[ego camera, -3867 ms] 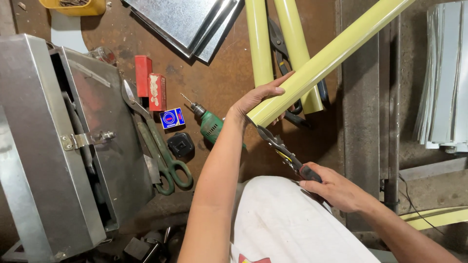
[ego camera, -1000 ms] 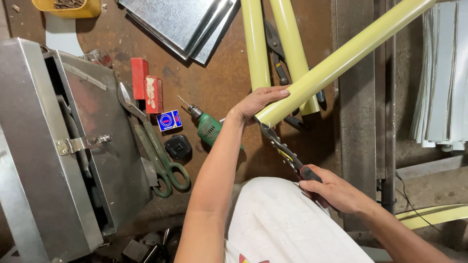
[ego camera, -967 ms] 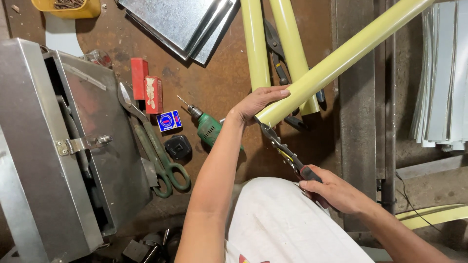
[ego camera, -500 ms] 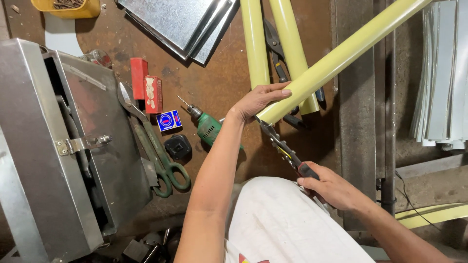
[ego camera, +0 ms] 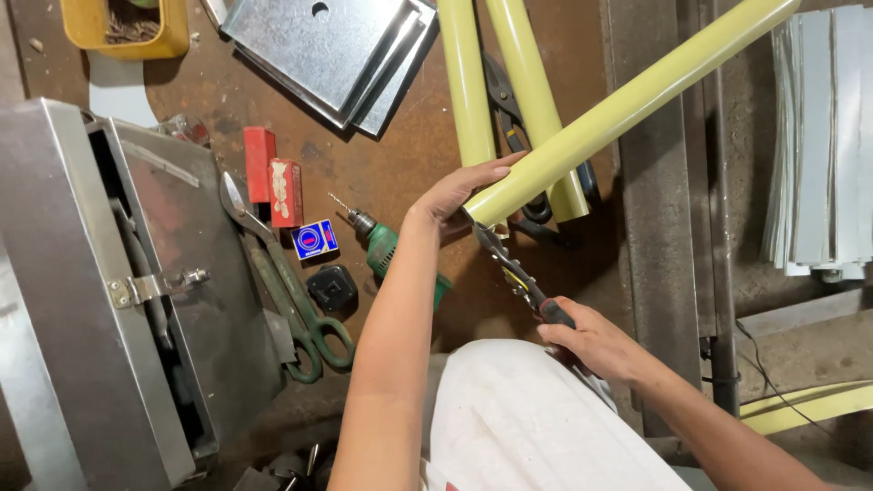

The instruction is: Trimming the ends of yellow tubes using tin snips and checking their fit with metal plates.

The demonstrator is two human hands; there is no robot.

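Yellow tube [ego camera: 627,100] end sits clasped in your left hand [ego camera: 455,195]; your right hand [ego camera: 591,341] squeezes snips [ego camera: 514,273], seemingly touching its near rim.

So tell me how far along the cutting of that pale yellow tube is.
Done: the left hand grips the near end of the slanted yellow tube, and the right hand has brought the snips to that end. In hand: the blades meet the tube's edge; how deep the cut runs cannot be told. Left: no cut-off piece shows. Two more yellow tubes lie behind.
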